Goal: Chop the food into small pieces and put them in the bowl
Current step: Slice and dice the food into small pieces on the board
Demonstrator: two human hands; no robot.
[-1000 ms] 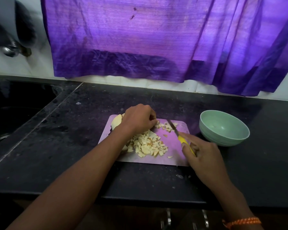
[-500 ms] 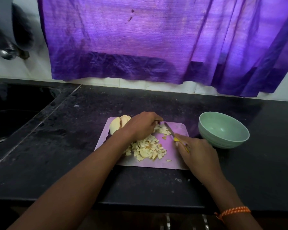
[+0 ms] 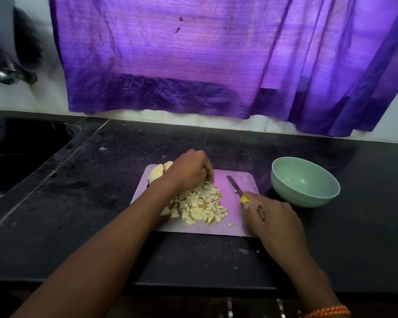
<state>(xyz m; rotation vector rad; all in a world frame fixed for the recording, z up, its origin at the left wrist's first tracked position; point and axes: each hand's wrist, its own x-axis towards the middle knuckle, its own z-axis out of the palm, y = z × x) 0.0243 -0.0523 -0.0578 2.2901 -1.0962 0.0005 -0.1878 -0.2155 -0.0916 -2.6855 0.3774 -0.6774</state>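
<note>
Left hand (image 3: 191, 172) sits curled at the far end of the heap of chopped pieces (image 3: 200, 206), fingertips down among them. Whether it pinches a piece or only steadies the heap I cannot tell, since the knuckles hide the fingertips. Just left of it, at the far-left corner of the board (image 3: 237, 228), lie the uncut wedges (image 3: 157, 172), handy for the hand to pull in for the next cuts.

Right hand (image 3: 274, 216) grips the yellow handle of the knife (image 3: 236, 187), fingers wrapped round it. The blade points far-left over bare board, apart from the heap, likely held off so the other hand can work safely.

Most of the food is already diced and rests mid-board, while the bowl (image 3: 285, 177) stands empty just right of the board, close enough for a short sweep.

Bare board remains on the right, between heap and knife, which gives room to cut or to push pieces along. One scrap (image 3: 230, 224) lies close to the near edge and could slip off onto the counter (image 3: 101, 203). Near-side counter is open up to its front edge. To the left a sink (image 3: 21, 157) drops away, well apart from the board. A purple curtain (image 3: 193, 65) hangs behind, clear of the work.
</note>
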